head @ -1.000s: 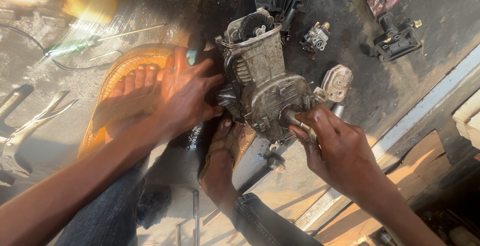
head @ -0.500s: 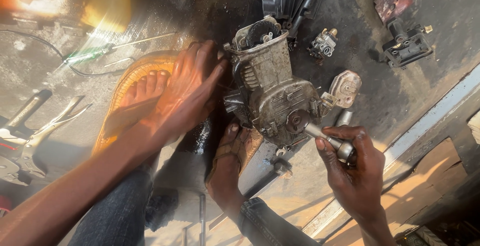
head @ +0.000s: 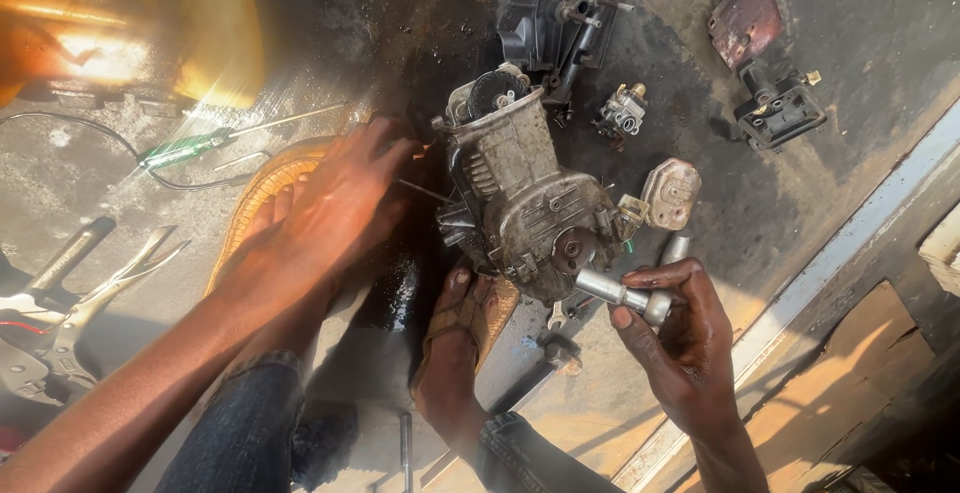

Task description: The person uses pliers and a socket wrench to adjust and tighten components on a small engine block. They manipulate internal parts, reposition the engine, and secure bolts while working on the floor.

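Note:
A dirty grey small engine block (head: 525, 198) lies on the oily ground between my feet. My left hand (head: 340, 203) is blurred and reaches to the engine's left side, fingers spread near a thin rod; whether it touches is unclear. My right hand (head: 675, 338) grips a shiny metal socket tool (head: 625, 295) just below the engine's round shaft end. My right foot in a sandal (head: 460, 343) rests under the engine. My left foot sits on an orange sandal (head: 262, 193).
Pliers (head: 95, 298) and other hand tools lie at the left. A green-handled screwdriver (head: 190, 145) lies at upper left. A small carburettor (head: 622, 111), a black housing (head: 560, 18), a cover (head: 668, 193) and a black part (head: 778, 105) surround the engine. A pale kerb (head: 850, 243) runs diagonally at right.
My right hand has pulled the socket tool a little away from the engine's shaft. My left hand has shifted along the engine's left side. The view has moved closer.

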